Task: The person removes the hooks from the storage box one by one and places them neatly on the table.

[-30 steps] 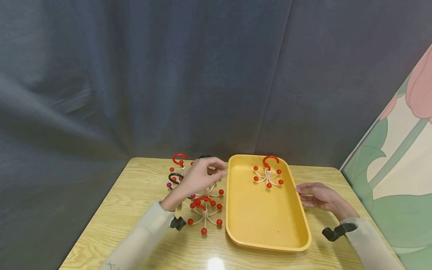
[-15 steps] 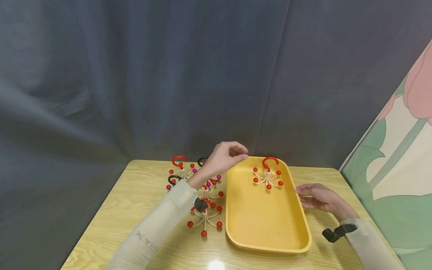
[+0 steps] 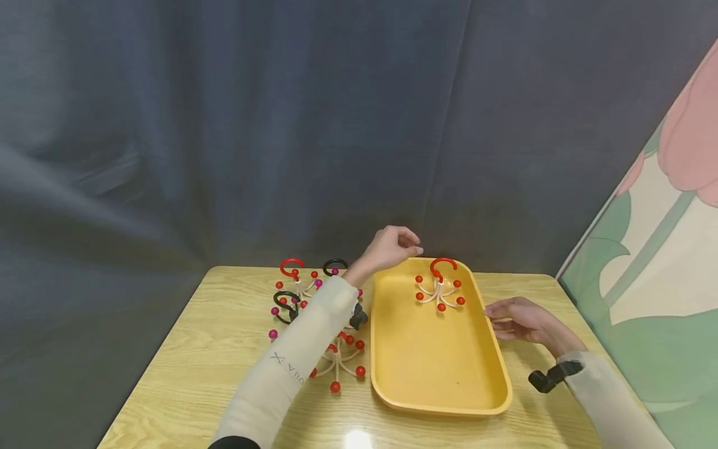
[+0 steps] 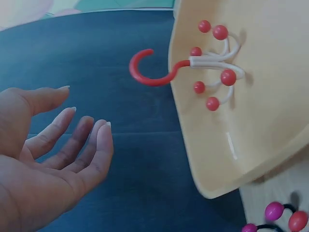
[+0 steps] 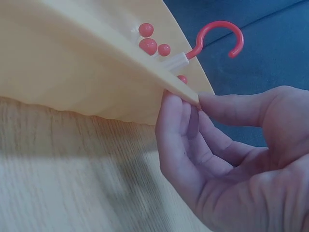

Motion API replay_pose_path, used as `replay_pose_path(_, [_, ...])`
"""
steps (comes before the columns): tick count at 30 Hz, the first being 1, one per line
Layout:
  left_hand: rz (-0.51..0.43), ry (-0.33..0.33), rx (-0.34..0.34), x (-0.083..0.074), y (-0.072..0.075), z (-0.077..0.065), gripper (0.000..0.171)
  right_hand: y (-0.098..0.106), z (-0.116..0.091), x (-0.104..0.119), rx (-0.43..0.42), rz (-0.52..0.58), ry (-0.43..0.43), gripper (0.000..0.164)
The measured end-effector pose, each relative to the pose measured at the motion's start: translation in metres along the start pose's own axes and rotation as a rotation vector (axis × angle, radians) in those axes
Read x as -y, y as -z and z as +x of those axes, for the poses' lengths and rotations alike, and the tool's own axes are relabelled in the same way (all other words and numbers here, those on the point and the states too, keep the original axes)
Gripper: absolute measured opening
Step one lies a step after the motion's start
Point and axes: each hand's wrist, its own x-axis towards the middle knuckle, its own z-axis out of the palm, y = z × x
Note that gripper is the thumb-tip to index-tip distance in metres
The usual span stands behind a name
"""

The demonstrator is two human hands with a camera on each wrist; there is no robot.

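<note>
My left hand is raised over the far end of a yellow tray. In the left wrist view its fingers are loosely bent and hold nothing. A hook hanger with a red hook and white curved arms tipped in red balls stands inside the tray near the far end. That red hook rises past the rim in the left wrist view, a short way from my left fingers. At the tray's right side my right hand pinches the rim between thumb and fingers.
Left of the tray, several more hook hangers stand on the wooden table, some with red hooks, others with black hooks and magenta balls. My left forearm partly covers them. A dark curtain hangs behind the table; a floral panel is at right.
My left hand has moved right and away from me, from above the hangers to over the tray's far end. My right hand stays at the tray's rim, and the tray hanger stays in place.
</note>
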Motion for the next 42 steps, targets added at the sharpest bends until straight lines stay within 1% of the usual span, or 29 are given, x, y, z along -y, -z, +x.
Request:
replay_pose_path(2, [0.003, 0.01, -0.004, 0.005, -0.008, 0.006, 0.02, -0.001, 0.0, 0.002, 0.003, -0.012, 0.0, 0.025])
replay_pose_path(6, [0.014, 0.002, -0.017, 0.013, -0.026, 0.017, 0.023, -0.003, 0.0, 0.003, -0.001, -0.009, -0.002, 0.021])
replay_pose_path(9, [0.027, -0.005, -0.032, 0.016, -0.038, 0.022, 0.027, -0.003, 0.0, 0.003, -0.002, -0.007, 0.0, 0.019])
replay_pose_path(12, [0.025, 0.004, -0.055, 0.019, -0.049, 0.025, 0.031, -0.004, 0.0, 0.003, -0.004, -0.004, -0.001, 0.018])
replay_pose_path(15, [-0.001, 0.024, -0.077, 0.021, -0.059, 0.026, 0.031, -0.004, 0.0, 0.003, -0.013, -0.004, -0.004, 0.019])
replay_pose_path(19, [-0.067, 0.057, -0.089, 0.026, -0.073, 0.025, 0.033, -0.003, 0.001, 0.001, -0.02, -0.006, -0.005, 0.022])
replay_pose_path(21, [-0.086, 0.068, -0.093, 0.03, -0.079, 0.026, 0.033, -0.002, 0.001, 0.0, -0.02, -0.002, -0.006, 0.022])
replay_pose_path(24, [-0.091, 0.067, -0.103, 0.034, -0.085, 0.027, 0.032, -0.002, 0.002, -0.001, -0.019, 0.003, -0.007, 0.022])
replay_pose_path(27, [-0.093, 0.05, -0.115, 0.036, -0.089, 0.028, 0.03, 0.0, 0.002, -0.001, -0.017, 0.002, -0.007, 0.021])
replay_pose_path(33, [-0.087, 0.037, -0.141, 0.038, -0.093, 0.03, 0.025, 0.0, 0.001, 0.001, -0.018, 0.01, -0.008, 0.02])
replay_pose_path(39, [-0.055, 0.029, -0.175, 0.038, -0.1, 0.032, 0.018, 0.0, -0.001, 0.001, -0.012, 0.011, -0.007, 0.02])
replay_pose_path(42, [-0.06, 0.021, -0.189, 0.037, -0.103, 0.032, 0.015, 0.002, -0.002, 0.001, -0.017, 0.009, -0.007, 0.02])
